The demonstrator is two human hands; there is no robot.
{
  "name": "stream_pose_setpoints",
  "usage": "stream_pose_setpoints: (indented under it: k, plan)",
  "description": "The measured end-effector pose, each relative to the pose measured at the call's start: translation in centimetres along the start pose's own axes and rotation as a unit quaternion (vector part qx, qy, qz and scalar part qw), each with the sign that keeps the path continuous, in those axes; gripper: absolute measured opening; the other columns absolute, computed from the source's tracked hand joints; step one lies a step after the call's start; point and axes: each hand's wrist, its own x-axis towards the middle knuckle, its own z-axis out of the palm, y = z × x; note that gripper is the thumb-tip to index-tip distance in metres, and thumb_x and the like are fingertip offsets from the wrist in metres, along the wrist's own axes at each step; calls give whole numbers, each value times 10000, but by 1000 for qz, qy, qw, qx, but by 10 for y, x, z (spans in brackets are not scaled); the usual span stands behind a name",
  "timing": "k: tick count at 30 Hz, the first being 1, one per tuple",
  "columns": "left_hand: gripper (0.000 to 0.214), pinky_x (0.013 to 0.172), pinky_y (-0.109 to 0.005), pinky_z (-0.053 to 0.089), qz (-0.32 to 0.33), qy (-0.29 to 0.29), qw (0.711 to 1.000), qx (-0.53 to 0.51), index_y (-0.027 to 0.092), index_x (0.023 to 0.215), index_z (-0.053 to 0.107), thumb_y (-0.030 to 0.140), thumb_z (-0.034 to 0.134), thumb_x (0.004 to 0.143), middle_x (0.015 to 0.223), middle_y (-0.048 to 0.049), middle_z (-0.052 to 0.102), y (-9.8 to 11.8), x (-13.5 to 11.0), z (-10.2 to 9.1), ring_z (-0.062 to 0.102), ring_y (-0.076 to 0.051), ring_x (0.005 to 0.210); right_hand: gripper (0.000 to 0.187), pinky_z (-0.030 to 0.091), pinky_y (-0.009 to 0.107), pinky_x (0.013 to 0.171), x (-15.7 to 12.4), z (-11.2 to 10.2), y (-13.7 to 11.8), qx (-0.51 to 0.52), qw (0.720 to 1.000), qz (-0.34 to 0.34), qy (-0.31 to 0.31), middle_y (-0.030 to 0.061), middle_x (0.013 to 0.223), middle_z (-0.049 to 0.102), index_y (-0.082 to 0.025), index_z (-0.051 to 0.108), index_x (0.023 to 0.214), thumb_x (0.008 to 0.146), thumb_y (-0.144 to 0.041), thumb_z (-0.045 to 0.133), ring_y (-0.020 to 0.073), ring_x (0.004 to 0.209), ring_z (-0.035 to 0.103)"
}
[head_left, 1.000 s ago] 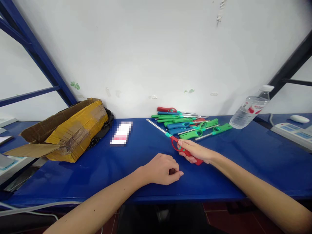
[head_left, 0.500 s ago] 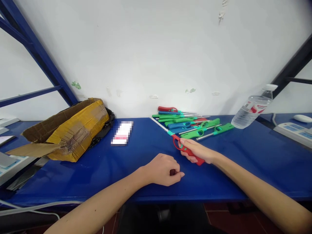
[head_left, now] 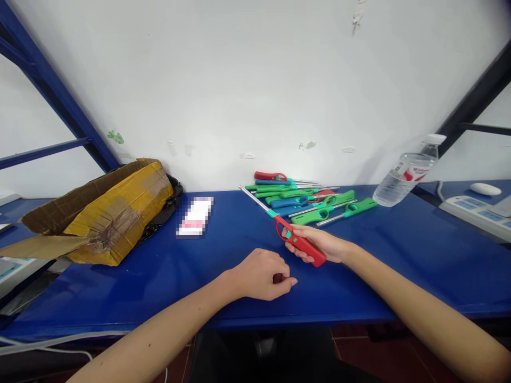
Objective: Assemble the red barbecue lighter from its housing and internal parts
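Note:
My right hand [head_left: 319, 243] grips a red long-nosed lighter [head_left: 300, 244] by its handle, just above the blue table [head_left: 159, 276]. Its metal nozzle [head_left: 253, 201] points away to the left, toward the wall. My left hand [head_left: 261, 275] rests on the table in a loose fist, a little in front and left of the lighter; something small and dark shows between its curled fingers. Behind the right hand lies a pile of several green, blue and red lighters [head_left: 307, 199] against the wall.
A torn cardboard box with yellow tape [head_left: 107, 213] sits at the left, black plastic behind it. A small white packet [head_left: 194, 216] lies mid-table. A tilted water bottle [head_left: 403, 176] stands at the right, with a power strip [head_left: 475, 208] beyond it.
My right hand has turned the red lighter slightly and drawn it a little left and nearer. The left fist has stayed where it was.

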Motion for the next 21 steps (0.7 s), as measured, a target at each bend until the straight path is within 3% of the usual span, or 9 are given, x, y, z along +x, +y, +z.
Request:
stream_pose_setpoints:
  k: [3,8,13,18,21]
  plan:
    - [326,585,-255,397,1,-1,1000,-2,178,597,553,289,574,902,566,13,579,0,0,-1,544,-116,570,349,438,189,484,0,-2,-1,-25,998,-57,-16,33,907,638,-214,584,1181,891,-399,646,92,607,556]
    - [335,589,-250,400,0,8,1000,-5,173,606,560,298,563,916,579,11,588,-2,0,-1,544,-116,581,393,457,212,522,-2,-11,-6,-165,975,-136,55,68,1029,655,-209,572,1256,929,-425,597,110,661,597]
    - [362,608,-247,392,-9,13,1000,0,170,615,569,318,530,944,599,5,584,-3,1,-2,541,-116,598,345,419,218,446,-2,-14,-4,-131,979,-149,55,59,964,701,-222,516,1223,951,-433,543,94,507,540]
    - [350,577,-232,361,-136,101,985,-25,164,639,597,314,511,943,608,7,590,-11,3,-3,504,-102,560,342,455,209,464,3,-9,2,-67,991,-105,41,67,977,714,-213,534,1132,892,-432,644,111,588,605]
    - [361,561,-226,350,-183,128,974,-41,164,647,609,323,498,952,598,14,584,-17,4,-4,491,-97,546,358,497,224,535,3,-8,1,-80,988,-115,60,76,1046,701,-223,562,1139,888,-464,645,137,710,656]
